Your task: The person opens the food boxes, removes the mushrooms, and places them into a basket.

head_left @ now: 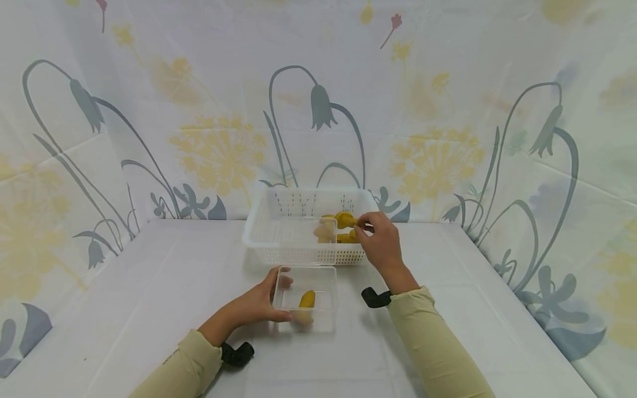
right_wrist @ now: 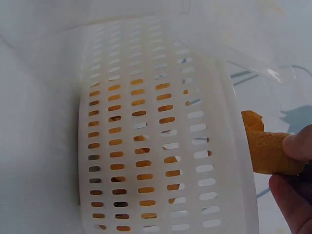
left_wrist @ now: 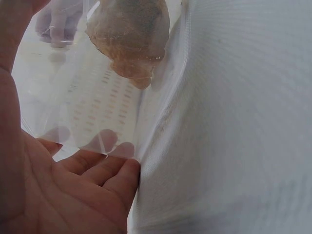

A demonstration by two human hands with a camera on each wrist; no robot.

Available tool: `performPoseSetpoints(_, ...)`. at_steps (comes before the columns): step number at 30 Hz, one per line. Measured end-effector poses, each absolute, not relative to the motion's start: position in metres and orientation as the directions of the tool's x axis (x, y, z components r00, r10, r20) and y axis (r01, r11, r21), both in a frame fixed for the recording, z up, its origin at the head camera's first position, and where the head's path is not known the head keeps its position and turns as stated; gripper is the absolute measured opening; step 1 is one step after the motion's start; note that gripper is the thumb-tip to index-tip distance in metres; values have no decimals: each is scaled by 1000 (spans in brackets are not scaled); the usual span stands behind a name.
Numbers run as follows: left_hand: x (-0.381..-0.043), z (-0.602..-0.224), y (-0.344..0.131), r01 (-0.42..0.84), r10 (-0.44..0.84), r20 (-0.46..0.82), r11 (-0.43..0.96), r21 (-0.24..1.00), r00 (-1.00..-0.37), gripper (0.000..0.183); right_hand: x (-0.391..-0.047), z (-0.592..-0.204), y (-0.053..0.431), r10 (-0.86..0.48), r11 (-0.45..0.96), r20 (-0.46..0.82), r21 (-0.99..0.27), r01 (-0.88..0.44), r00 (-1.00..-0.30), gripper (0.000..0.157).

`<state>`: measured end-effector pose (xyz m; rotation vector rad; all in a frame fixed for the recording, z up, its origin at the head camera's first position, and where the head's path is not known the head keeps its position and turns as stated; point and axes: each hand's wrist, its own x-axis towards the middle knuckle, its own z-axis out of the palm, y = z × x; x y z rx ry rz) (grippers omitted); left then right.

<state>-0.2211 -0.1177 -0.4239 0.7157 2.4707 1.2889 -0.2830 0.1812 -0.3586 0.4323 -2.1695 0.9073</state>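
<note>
My left hand (head_left: pixel 261 298) holds a clear plastic box (head_left: pixel 325 320) by its left side, thumb in front and fingers behind. A yellow, oblong lump (head_left: pixel 307 299) lies inside the box; through the plastic it looks brown and knobbly in the left wrist view. Between thumb and fingers, my right hand (head_left: pixel 383 240) pinches a yellow-orange lumpy piece (right_wrist: pixel 270 152) above the right part of a white perforated basket (head_left: pixel 256 235). Its exact kind cannot be told. More yellow pieces (head_left: pixel 346 237) lie in the basket below that hand.
The box's clear lid (head_left: pixel 293 235) stands raised against the basket's front. A white cloth (head_left: pixel 164 287) covers the table, with a flower-printed curtain (head_left: pixel 224 83) behind. Black wrist mounts (head_left: pixel 238 355) stick out near both sleeves.
</note>
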Motion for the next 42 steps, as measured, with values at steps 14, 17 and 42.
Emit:
performPoseSetpoints(14, -222, -424, -118, 317, 533, 6, 493, 810, -846, 100, -285, -366, 181, -53, 710, 697, -478, -518, -715, 6)
performPoseSetpoints(17, -222, -424, -118, 320, 535, 10, 491, 811, -845, 100, -285, -366, 181, -57, 712, 680, -485, -507, -731, 7)
performPoseSetpoints(42, -219, -422, -118, 313, 538, 3, 486, 816, -843, 102, -284, -367, 180, -80, 781, 576, -471, -410, -813, 6)
